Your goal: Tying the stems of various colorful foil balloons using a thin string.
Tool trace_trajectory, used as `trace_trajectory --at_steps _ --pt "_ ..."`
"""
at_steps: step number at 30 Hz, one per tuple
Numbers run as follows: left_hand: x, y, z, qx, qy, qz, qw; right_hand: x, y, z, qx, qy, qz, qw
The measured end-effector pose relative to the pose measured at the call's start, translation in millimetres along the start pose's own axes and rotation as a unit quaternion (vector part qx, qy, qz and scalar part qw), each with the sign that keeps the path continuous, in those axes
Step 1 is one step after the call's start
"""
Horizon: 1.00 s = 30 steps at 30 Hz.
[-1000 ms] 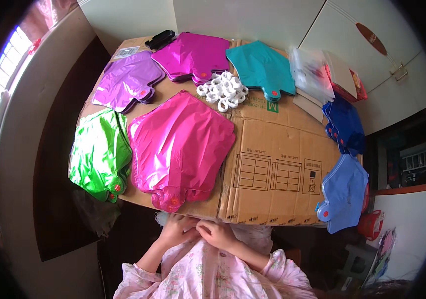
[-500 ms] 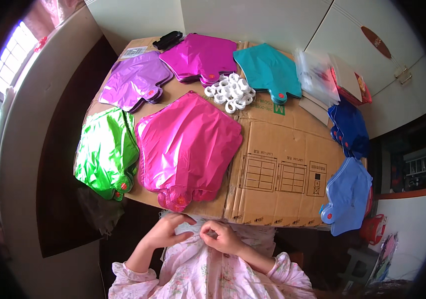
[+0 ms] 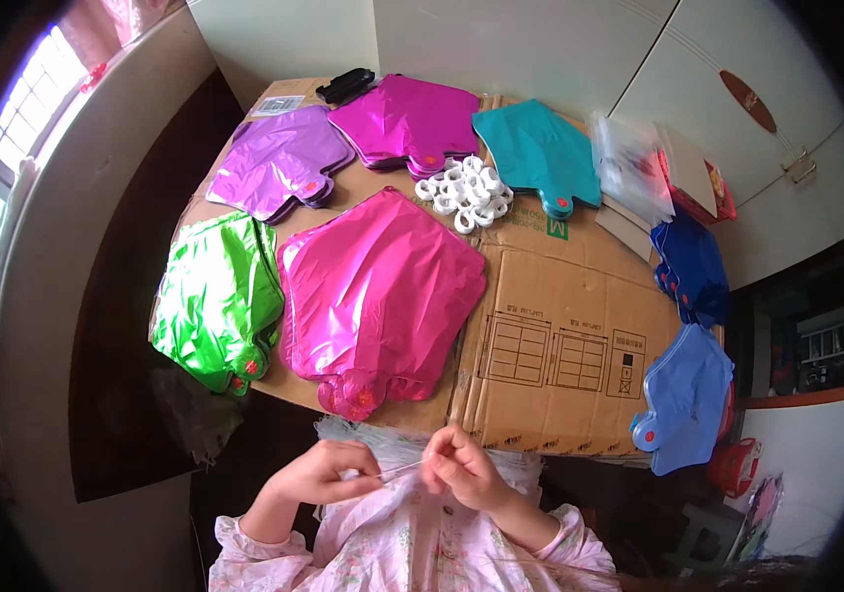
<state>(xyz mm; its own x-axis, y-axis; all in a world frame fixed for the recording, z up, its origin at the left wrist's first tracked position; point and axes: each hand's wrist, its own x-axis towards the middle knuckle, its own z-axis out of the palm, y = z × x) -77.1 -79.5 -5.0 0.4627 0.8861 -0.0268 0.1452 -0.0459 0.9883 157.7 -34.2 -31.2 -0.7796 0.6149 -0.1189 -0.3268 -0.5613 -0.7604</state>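
In front of my chest a thin white thread (image 3: 402,467) runs between my two hands. My left hand (image 3: 328,472) pinches its left end between thumb and fingers. My right hand (image 3: 461,472) has its fingers pressed together on the other end, close to the cardboard's front edge. Under the hands, a pale, wispy bundle (image 3: 382,439) lies across my lap. Nearest on the table is a stack of flat pink foil balloons (image 3: 382,296), its rounded tab pointing at me. A heap of small white rings (image 3: 463,192) sits behind it.
Flattened cardboard (image 3: 550,276) covers the table. Around it lie stacks of green (image 3: 215,301), lilac (image 3: 279,163), magenta (image 3: 407,118), teal (image 3: 540,153), dark blue (image 3: 693,266) and light blue (image 3: 686,395) foil balloons. Clear plastic bags (image 3: 629,163) and a black object (image 3: 346,86) stand at the back.
My right hand has lifted and moved slightly right, and my left fingers have closed from a looser curl. The thread now shows stretched between them. The view has shifted a little.
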Motion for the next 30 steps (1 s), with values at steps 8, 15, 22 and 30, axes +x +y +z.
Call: trace_trajectory --at_steps 8,15,22,30 --pt "-13 56 -46 -0.186 0.158 0.191 0.951 -11 -33 3 -0.294 0.032 -0.05 0.954" --pt "-22 84 -68 0.054 0.099 0.06 0.992 -12 -18 -4 -0.548 -0.048 -0.033 0.835" --pt "-4 40 -15 0.212 -0.002 0.036 0.977 12 14 23 -0.463 -0.042 -0.168 0.869" --pt "-49 1 18 -0.49 0.171 -0.056 0.853 37 63 19 -0.175 -0.108 -0.001 0.978"
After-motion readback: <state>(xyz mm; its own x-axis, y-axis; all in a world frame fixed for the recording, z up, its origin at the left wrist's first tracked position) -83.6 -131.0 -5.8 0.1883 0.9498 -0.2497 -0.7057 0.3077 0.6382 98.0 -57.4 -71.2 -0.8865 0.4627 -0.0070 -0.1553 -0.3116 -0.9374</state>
